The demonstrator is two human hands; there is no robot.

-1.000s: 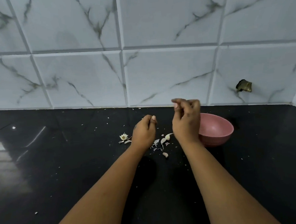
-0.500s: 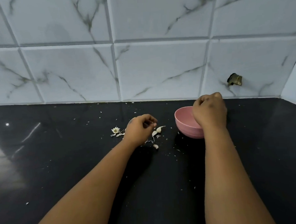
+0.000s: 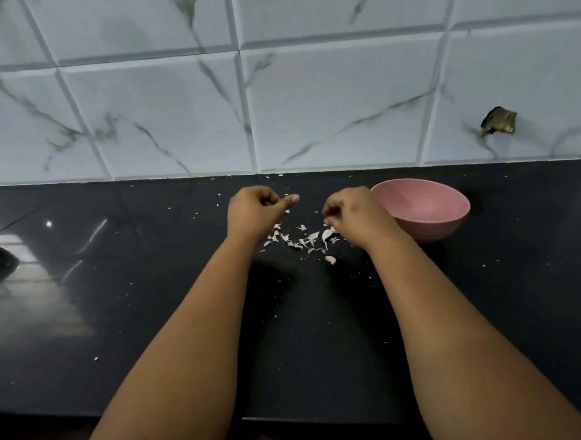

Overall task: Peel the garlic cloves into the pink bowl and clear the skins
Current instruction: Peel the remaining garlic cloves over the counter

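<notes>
A glossy black countertop (image 3: 118, 296) runs to a far wall of white marbled tiles (image 3: 337, 109); a brass fitting (image 3: 499, 121) sticks out at far right.

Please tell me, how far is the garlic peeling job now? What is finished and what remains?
Done: some peeling, since loose garlic skins lie scattered on the black counter. Whether the pink bowl holds cloves cannot be seen.
In hand: the right hand reaches down at the skin pile; the left hand is curled, its contents hidden.
Left: clearing the skins, which has not started.
</notes>
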